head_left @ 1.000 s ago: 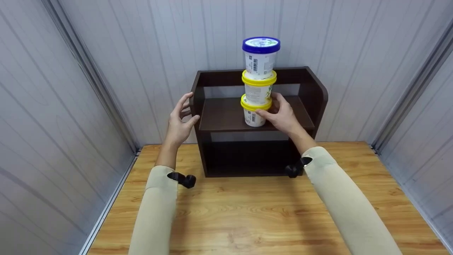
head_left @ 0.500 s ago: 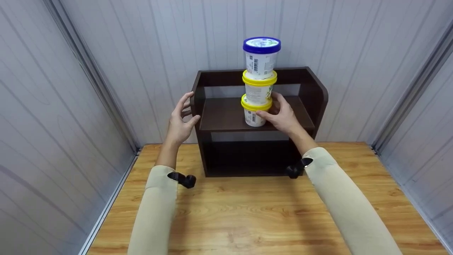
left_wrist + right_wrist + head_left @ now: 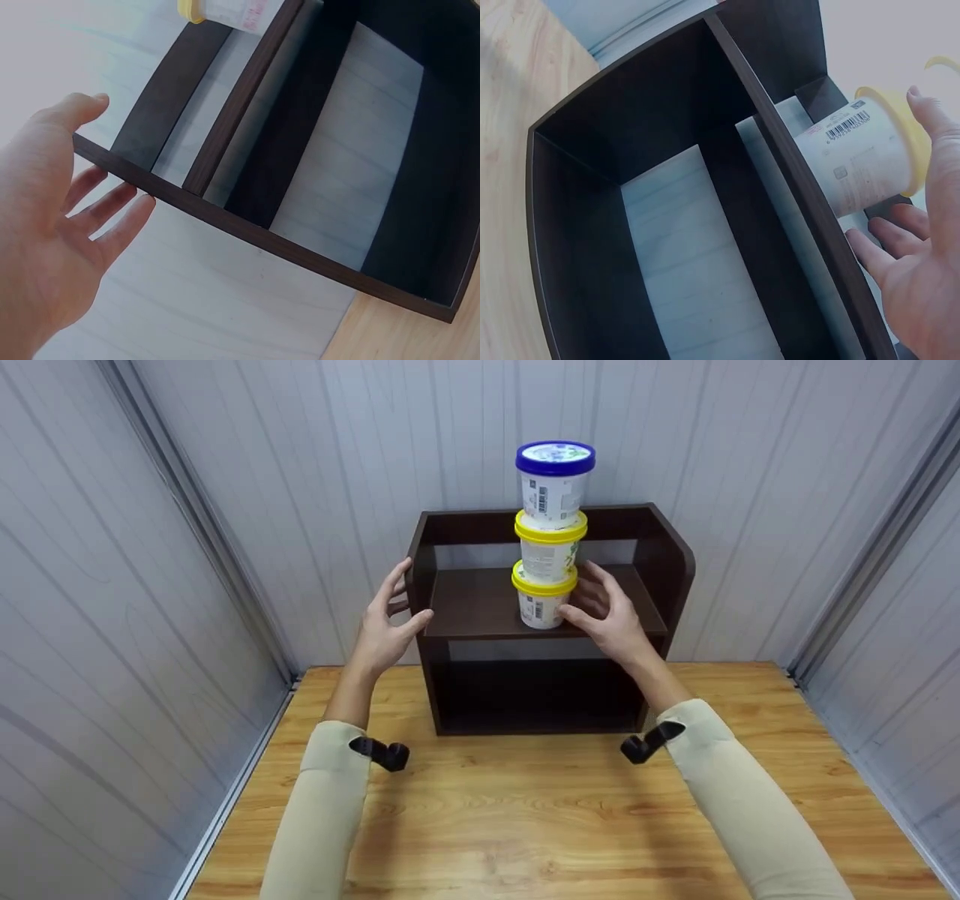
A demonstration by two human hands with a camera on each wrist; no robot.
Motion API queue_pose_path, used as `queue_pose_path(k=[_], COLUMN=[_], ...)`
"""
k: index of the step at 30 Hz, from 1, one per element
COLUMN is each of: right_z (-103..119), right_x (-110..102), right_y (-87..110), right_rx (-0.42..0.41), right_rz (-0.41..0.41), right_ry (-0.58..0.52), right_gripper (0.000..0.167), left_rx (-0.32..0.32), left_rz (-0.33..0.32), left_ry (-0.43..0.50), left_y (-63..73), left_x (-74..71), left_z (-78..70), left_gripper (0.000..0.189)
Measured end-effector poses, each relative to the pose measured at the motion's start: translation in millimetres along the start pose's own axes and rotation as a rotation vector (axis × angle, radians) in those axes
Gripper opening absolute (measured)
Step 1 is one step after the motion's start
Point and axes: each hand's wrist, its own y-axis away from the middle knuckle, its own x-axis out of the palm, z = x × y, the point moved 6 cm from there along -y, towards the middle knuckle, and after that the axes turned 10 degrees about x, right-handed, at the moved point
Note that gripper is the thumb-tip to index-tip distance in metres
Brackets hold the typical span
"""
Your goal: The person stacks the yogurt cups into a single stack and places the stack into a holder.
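Note:
In the head view, three white tubs stand stacked on the upper board of a dark brown two-tier shelf [image 3: 472, 604]. The bottom tub [image 3: 538, 611] and the middle tub [image 3: 544, 560] have yellow lids, while the top tub [image 3: 555, 499] has a blue one. My right hand [image 3: 616, 626] is beside the bottom tub with its thumb and fingers spread, the thumb tip overlapping the tub's edge. A barcode shows on the bottom tub [image 3: 859, 157] in the right wrist view. My left hand [image 3: 56, 202] is at the shelf's left side panel, fingers along its outer face and thumb raised.
The shelf stands on a wood-grain table [image 3: 480, 817] near the back wall [image 3: 360, 450]. Pale panel walls rise at the left and right. Beneath the tubs lies the dark lower compartment [image 3: 540, 694] of the shelf.
My right hand has let go of the bottom tub, spread its fingers and drawn back slightly to the right. My left hand's thumb has loosened a little. The stack stays in place.

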Motion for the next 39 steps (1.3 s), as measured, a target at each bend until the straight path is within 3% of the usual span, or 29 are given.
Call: queue_pose_path(k=[12, 25, 31, 39], right_z=[-10, -30, -39, -65], right_x=[-17, -25, -27, -32], right_y=[34.1, 77.6, 96.4, 116.8], right_rx=[-0.126, -0.19, -0.243, -0.238], right_rz=[-0.044, -0.04, -0.025, -0.006], right_ry=[0.002, 0.084, 0.087, 0.086], right_gripper=[0.08, 0.076, 0.074, 0.071], left_rx=[0.044, 0.071, 0.103, 0.071], left_rz=[-0.028, -0.051, -0.013, 0.096], left_ry=[0.008, 0.014, -0.009, -0.01], left_y=[17.0, 53.3, 75.4, 109.7], left_x=[7.1, 15.1, 22.1, 37.6], left_z=[-2.3, 0.1, -4.5, 0.4], left_gripper=[0.081, 0.078, 0.077, 0.077])
